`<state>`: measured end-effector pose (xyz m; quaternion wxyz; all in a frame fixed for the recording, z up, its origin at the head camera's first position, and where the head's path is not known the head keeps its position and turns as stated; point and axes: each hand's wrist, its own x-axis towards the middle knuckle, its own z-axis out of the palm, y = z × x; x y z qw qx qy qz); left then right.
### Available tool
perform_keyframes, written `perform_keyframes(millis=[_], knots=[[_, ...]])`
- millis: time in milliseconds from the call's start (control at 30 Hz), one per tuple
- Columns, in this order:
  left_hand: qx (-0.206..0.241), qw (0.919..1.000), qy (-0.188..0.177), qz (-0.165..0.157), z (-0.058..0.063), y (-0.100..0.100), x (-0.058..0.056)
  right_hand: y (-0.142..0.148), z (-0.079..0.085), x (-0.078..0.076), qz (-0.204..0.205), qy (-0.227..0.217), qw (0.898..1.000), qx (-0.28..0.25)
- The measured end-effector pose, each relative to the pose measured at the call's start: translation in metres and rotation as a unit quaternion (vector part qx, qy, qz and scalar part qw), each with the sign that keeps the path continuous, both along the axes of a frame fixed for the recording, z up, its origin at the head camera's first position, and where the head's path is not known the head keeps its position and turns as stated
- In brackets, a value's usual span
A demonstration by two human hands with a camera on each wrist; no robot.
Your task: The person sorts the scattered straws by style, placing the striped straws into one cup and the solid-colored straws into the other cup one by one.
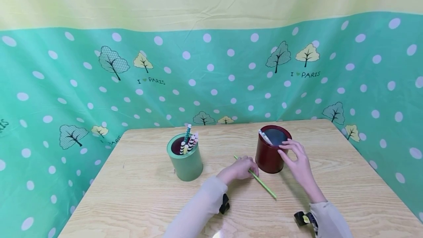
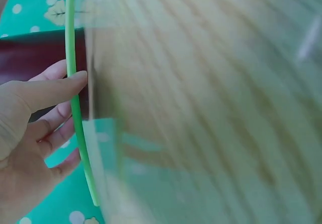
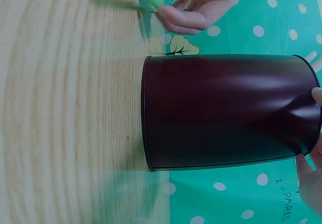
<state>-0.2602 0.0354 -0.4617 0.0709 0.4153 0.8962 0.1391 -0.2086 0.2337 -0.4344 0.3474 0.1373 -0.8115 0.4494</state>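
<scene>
My left hand (image 1: 243,167) pinches a green straw (image 1: 266,186) between thumb and fingers, low over the wooden table. The left wrist view shows the straw (image 2: 79,121) running lengthwise past the thumb tip. My right hand (image 1: 299,161) grips the near right rim of a dark red cylindrical holder (image 1: 269,159), with its thumb outside. A few pale straws (image 1: 265,137) lean inside that holder. In the right wrist view only the fingertips (image 3: 317,95) at the holder's top show.
A green cylindrical holder (image 1: 187,164) with several striped and dotted straws (image 1: 190,142) stands upright on the left of the table (image 1: 145,190). Behind the table hangs a teal and yellow curtain (image 1: 211,72) printed with trees and dots.
</scene>
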Motion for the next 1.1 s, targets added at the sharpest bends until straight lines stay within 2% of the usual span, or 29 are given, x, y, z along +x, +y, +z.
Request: perform_keyframes(millis=[267,533,633,767,867,1000,1100], knots=[[0.079,0.9967,0.019,0.003,0.012,-0.005,0.004,0.0,0.0,0.001,0.0,-0.002,1.0,-0.001],[0.154,0.9879,-0.006,0.016,0.02,-0.009,0.01,0.0,-0.001,0.0,-0.001,0.001,1.0,0.001],[0.191,0.9812,-0.021,0.015,0.02,-0.01,0.012,0.0,-0.001,0.0,-0.001,0.004,1.0,-0.002],[0.23,0.9719,-0.044,0.021,0.023,-0.011,0.014,-0.009,0.013,0.007,-0.001,0.004,1.0,-0.015],[0.256,0.9648,-0.055,0.029,0.027,-0.011,0.016,-0.009,0.013,0.007,-0.002,-0.001,1.0,-0.021],[0.303,0.9501,-0.067,0.034,0.029,-0.01,0.018,-0.002,0.001,-0.001,-0.004,-0.004,1.0,-0.013],[0.329,0.9404,-0.075,0.043,0.03,-0.009,0.021,-0.006,0.009,0.004,-0.001,0.001,1.0,-0.011]])
